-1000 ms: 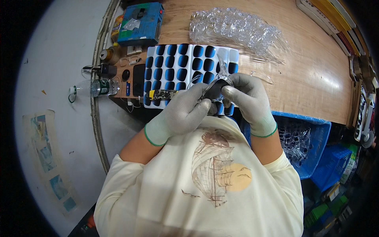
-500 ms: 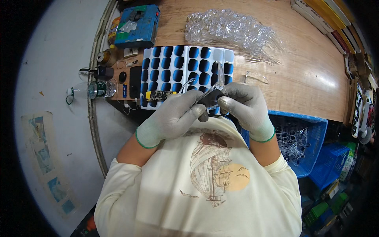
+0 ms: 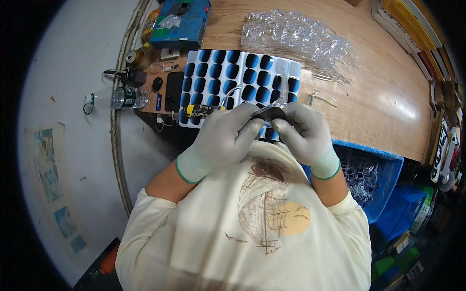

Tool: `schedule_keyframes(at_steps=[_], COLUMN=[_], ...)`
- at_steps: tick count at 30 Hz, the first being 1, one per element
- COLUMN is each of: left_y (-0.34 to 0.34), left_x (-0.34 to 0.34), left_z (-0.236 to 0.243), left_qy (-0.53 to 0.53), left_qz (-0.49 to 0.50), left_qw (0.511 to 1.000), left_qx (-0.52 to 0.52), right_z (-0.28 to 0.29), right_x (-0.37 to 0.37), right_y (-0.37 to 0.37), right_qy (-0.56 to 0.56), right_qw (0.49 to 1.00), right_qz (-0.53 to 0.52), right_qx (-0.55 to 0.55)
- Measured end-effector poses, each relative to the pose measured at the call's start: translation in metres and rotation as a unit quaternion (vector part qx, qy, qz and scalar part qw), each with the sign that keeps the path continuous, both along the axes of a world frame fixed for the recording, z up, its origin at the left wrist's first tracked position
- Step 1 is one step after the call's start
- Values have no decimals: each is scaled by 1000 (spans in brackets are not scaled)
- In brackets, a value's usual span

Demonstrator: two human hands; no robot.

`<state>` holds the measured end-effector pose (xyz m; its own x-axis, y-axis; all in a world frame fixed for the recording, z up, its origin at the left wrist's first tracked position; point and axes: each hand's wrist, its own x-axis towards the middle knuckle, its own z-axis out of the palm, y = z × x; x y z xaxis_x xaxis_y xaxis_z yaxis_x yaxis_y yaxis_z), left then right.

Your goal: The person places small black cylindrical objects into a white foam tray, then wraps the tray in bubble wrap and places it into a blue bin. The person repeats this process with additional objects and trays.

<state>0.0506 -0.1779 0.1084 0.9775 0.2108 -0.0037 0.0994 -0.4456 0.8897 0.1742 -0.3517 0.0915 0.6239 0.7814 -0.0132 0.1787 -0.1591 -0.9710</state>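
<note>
In front of my chest, both gloved hands hold a clear eyeglass frame [image 3: 284, 87] and a dark lens [image 3: 270, 113]. My left hand [image 3: 223, 136] is closed on the frame's left side, its thumb near the lens. My right hand [image 3: 307, 133] pinches the right side, thumb against the lens edge. The two temples point away from me. Fingers hide most of the frame front, so how far the lens sits in the rim cannot be seen. Beyond the hands lies a white sheet [image 3: 241, 72] bearing rows of blue-black lenses. A yellow-and-patterned handle [image 3: 201, 111] rests on its near left part.
A heap of clear frames [image 3: 296, 39] lies at the back; a single clear frame piece [image 3: 324, 97] lies right. A blue crate [image 3: 392, 179] of clear pieces stands lower right. Leftward are a blue box [image 3: 179, 23], phone [image 3: 174, 91] and plastic bottle [image 3: 119, 98].
The dark lens and frame have tilted, and both thumbs now press closer along the lens's near edge. The whole view has shifted slightly, so the table things appear farther right.
</note>
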Motion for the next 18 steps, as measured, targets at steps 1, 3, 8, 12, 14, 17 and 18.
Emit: schedule_keyframes(at_steps=[1,3,8,12,14,17,18], left_y=[1,3,8,36,58,100,116], left_x=[2,4,8,12,12,27,33], left_z=[1,-1,-14,-17,-14,-23,-46], left_qy=[4,-5,-52,5,65,54,105], left_qz=[4,15,42,-9,-129,-244,-101], left_qw=[1000,1000,995,992,979,968,987], left_qx=[-6,7,73,126,146,17,-65], right_z=[-2,-6,-18,-26,-26,-21,-21], right_x=[0,-2,-7,-6,-2,9,7], right_y=[1,6,24,42,47,47,45], right_qy=[-18,1,135,-34,-221,-171,-172], right_qw=[1000,1000,990,995,969,978,977], right_qz=[0,-10,-45,-96,-104,119,123], right_qx=[7,14,13,-1,-30,9,-3])
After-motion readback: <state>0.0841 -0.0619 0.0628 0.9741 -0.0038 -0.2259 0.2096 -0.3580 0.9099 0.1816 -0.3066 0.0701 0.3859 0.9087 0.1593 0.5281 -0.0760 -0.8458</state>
